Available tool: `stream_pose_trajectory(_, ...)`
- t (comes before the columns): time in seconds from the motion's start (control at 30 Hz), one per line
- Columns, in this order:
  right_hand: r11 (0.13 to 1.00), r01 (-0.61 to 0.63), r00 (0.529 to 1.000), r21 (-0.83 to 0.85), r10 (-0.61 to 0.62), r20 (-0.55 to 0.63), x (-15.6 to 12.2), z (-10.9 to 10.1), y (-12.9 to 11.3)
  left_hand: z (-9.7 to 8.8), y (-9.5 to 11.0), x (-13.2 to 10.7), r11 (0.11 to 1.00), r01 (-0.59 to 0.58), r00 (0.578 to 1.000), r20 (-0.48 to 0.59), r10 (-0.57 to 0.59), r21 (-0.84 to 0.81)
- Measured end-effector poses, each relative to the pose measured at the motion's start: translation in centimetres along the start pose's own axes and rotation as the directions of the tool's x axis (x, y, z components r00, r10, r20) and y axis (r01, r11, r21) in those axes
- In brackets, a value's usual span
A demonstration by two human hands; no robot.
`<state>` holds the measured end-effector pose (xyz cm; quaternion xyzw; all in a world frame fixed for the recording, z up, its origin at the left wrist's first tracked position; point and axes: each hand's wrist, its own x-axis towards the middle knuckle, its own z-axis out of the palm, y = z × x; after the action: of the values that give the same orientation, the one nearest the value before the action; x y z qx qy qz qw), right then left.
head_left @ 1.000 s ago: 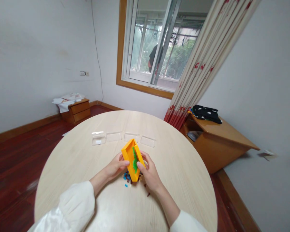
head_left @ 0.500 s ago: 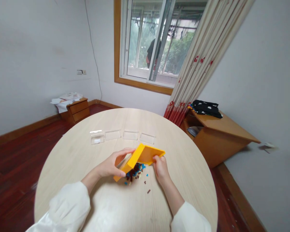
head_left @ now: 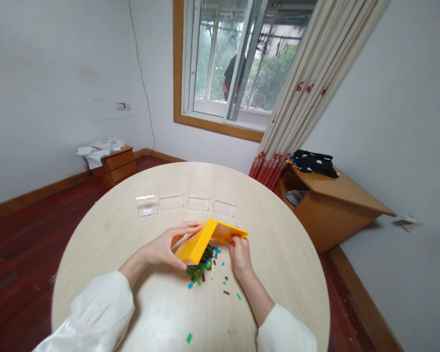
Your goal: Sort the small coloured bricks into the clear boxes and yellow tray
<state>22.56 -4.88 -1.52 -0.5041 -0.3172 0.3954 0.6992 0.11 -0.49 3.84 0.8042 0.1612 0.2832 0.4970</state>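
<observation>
Both my hands grip an orange plastic tray (head_left: pixel 200 242), tipped over with its open side facing down toward the round table (head_left: pixel 132 234). My left hand (head_left: pixel 166 247) wraps its left end and my right hand (head_left: pixel 239 252) pinches its right end. A heap of small coloured pieces (head_left: pixel 202 266), green, blue, dark red and white, lies under the tray's lower edge. Loose pieces are scattered nearer me, among them a green one (head_left: pixel 188 337).
Several clear plastic boxes (head_left: pixel 185 205) lie in a row beyond the tray. A slanted wooden cabinet (head_left: pixel 330 205) with dark cloth stands at the right. A small wooden bedside table (head_left: pixel 117 164) with papers sits by the left wall. Behind are a window and curtain.
The tray went from standing on edge with pieces inside to tipped over. The pieces spilled onto the table and the heap has grown and scattered toward me.
</observation>
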Motion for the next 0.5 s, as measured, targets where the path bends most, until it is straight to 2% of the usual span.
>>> stream_pose_trajectory(0.17, 0.999, -0.01, 1.0, 0.047, 0.01, 0.001, 0.0, 0.2, -0.4, 0.1, 0.4, 0.0, 1.0, 0.012, 1.0, -0.018, -0.012, -0.008)
stream_pose_trajectory(0.33, 1.0, 0.029, 0.999, 0.002, -0.029, 0.022, 0.2, 0.7, -1.9, 0.3, 0.7, 0.1, 0.996, -0.024, 0.999, -0.047, 0.02, -0.086)
stream_pose_trajectory(0.43, 0.998, 0.018, 0.997, -0.068, -0.013, 0.07, 0.3, 1.1, -3.1, 0.4, 1.1, 0.1, 0.969, -0.043, 0.989, -0.145, 0.008, -0.243)
stream_pose_trajectory(0.5, 0.994, 0.035, 0.988, -0.1, -0.019, 0.153, 0.4, 1.5, -4.2, 0.5, 1.1, 0.1, 0.919, -0.067, 0.968, -0.25, -0.035, -0.388)
